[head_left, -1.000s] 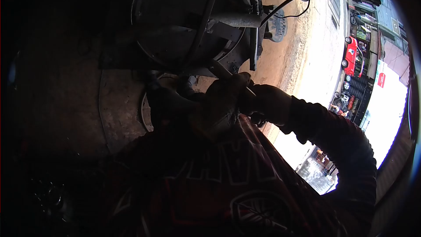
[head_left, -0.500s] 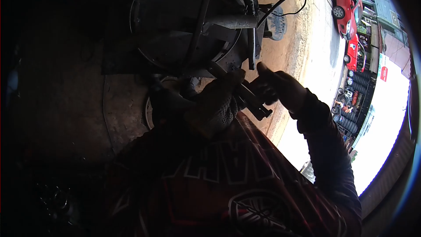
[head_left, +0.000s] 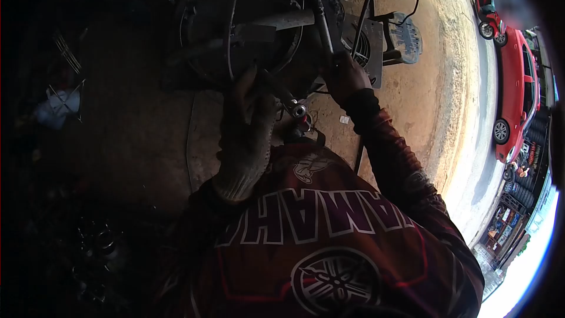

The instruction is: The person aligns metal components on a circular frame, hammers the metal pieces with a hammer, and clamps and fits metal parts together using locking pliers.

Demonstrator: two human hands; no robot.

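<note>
My left hand (head_left: 247, 132), in a pale knitted work glove, is raised beside a dark round metal frame (head_left: 187, 26) with a crossbar. Its fingers and thumb look apart, though the fingertips are in shadow near the bar. Just right of it a metal tube (head_left: 279, 89) slants down to a shiny ring-shaped end (head_left: 299, 110). My bare right hand (head_left: 347, 79) is closed around the lower end of a long metal bar (head_left: 322, 23) that rises to the machinery. What the other end of this bar meets is too dark to make out.
A footrest-like metal plate (head_left: 406, 38) juts out right of the machinery. Dark cables (head_left: 372, 0) hang close by. A thin cord (head_left: 189, 141) lies on the dirt floor to the left. On the road stand a red car (head_left: 515, 94) and a red motorbike (head_left: 487, 9).
My left hand has let go of the slanted tube and moved left. My right hand has risen and closed on the long bar. The view has shifted, showing more of the red car.
</note>
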